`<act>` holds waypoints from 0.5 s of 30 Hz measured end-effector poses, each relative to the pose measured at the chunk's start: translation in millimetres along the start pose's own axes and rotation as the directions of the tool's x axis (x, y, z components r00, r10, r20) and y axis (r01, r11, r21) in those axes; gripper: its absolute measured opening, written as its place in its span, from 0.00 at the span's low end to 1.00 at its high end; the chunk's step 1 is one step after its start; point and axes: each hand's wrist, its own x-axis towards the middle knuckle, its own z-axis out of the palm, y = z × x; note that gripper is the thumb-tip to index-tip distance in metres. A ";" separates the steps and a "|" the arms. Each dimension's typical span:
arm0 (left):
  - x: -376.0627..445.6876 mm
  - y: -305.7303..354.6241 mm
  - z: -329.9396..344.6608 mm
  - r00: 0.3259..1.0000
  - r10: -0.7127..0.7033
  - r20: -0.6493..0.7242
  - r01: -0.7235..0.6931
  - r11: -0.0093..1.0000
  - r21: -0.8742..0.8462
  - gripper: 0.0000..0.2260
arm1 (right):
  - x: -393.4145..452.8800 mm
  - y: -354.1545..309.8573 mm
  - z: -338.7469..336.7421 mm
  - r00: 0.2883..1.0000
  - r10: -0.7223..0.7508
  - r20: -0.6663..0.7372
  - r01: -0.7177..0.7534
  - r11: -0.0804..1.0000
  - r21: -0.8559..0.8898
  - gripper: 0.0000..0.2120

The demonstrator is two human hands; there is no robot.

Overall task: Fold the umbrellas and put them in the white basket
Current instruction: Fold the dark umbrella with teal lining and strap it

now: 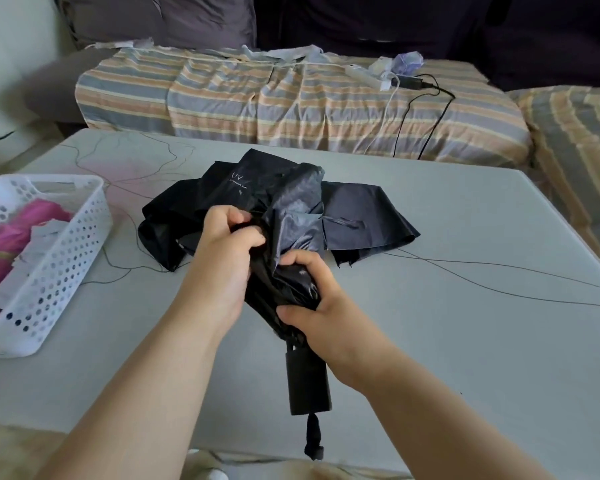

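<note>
We reach both bare forearms forward, side by side. Our left hand (222, 251) sits farther out, fingers curled inward in a pinch. Our right hand (317, 306) lies nearer, wrist bent, fingers and thumb curled in a grip.

I'm in a home living room: sofa (291, 109) under a striped cover, grey cushion (160, 19), low table (465, 271), power strip (364, 76).
</note>
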 end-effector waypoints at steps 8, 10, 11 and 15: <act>-20.6 1.4 8.3 0.975 0.100 0.196 -0.129 0.982 0.138 0.17 | 6.3 5.7 -3.0 0.987 0.030 -0.156 0.004 0.977 0.213 0.16; -31.3 -7.0 5.7 0.970 0.201 0.139 -0.236 0.917 0.323 0.14 | 13.6 2.5 -13.9 0.959 0.007 -0.283 0.087 0.944 0.317 0.14; -37.5 -12.0 4.1 0.973 0.204 0.108 -0.230 0.884 0.408 0.11 | 15.9 0.0 -21.3 0.940 -0.006 -0.341 0.133 0.926 0.352 0.16; -56.3 -20.2 14.6 0.854 -0.428 0.297 0.297 0.869 0.396 0.20 | 13.4 -10.3 -42.3 0.895 -0.070 -0.440 0.251 0.895 0.369 0.15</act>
